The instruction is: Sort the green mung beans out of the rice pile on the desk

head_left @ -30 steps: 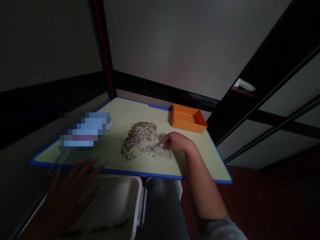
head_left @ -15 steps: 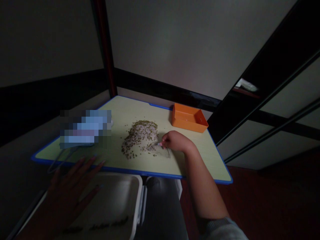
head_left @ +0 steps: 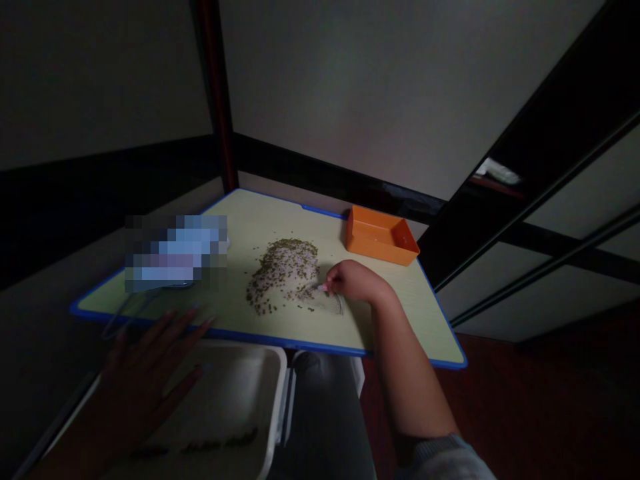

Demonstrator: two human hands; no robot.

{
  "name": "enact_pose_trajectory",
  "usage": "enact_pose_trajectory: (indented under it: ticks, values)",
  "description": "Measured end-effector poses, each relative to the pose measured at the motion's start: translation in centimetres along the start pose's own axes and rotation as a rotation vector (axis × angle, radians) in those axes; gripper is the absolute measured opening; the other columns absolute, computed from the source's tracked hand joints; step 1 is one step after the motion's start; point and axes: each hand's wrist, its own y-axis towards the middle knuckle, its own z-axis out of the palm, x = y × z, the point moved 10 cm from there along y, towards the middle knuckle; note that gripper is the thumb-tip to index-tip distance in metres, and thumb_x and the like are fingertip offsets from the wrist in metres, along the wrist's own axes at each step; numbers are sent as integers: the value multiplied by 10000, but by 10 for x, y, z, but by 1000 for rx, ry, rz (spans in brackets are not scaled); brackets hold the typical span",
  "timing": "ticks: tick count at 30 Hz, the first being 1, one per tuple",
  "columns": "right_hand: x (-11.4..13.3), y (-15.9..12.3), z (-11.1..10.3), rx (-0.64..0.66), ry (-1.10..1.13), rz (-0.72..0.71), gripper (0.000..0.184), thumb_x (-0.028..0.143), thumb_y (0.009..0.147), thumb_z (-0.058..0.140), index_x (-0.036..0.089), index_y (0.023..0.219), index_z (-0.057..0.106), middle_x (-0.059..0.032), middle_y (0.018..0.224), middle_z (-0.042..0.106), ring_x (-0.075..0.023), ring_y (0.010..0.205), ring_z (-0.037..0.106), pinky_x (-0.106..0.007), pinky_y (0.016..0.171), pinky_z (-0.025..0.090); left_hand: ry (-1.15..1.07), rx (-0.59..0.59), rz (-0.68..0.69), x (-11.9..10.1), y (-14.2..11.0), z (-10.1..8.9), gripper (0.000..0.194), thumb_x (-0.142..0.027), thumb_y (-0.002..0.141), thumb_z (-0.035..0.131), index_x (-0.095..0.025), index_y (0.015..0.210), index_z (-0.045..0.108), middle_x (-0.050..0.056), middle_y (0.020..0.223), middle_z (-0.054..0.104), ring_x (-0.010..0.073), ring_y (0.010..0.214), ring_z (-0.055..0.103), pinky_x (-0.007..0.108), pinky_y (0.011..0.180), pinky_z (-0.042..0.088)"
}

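A clear, curved plastic sheet (head_left: 331,304) is pinched by the right hand (head_left: 354,281) beside small brown-and-green grains (head_left: 285,267); the left hand (head_left: 150,363) is spread.

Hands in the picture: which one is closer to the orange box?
The right hand, just below the orange box in view, pinching a clear curved piece; the left hand is spread by the white tray.
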Motion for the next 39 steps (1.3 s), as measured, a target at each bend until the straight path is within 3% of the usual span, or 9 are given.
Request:
enact_pose_trajectory:
  ticks: [11, 26, 39]
  values:
    - [9, 3, 6, 14, 19, -38, 247, 172, 944, 653, 118, 727, 760, 45, 554, 555, -79, 544, 410, -238, 604, 304, -17, 3, -5, 1, 1, 1, 723, -830, 814, 426, -544, 1474, 350, 48, 1574, 516, 359, 1481, 443, 743, 1231, 204]
    - [21, 9, 5, -67, -102, -56, 245, 249, 969, 650, 119, 798, 770, -15, 666, 644, -105, 595, 407, -259, 602, 264, 7, 13, -5, -1, -1, 3, 742, -848, 816, 388, -562, 1494, 289, 23, 1595, 493, 358, 1484, 441, 764, 1215, 220]
    - [39, 14, 10, -69, -137, -162, 256, 256, 976, 652, 123, 776, 739, -42, 770, 663, -125, 686, 441, -251, 650, 292, -9, 34, -40, -2, 2, 0, 745, -838, 823, 386, -434, 1441, 488, 73, 1570, 522, 356, 1481, 445, 734, 1243, 181]
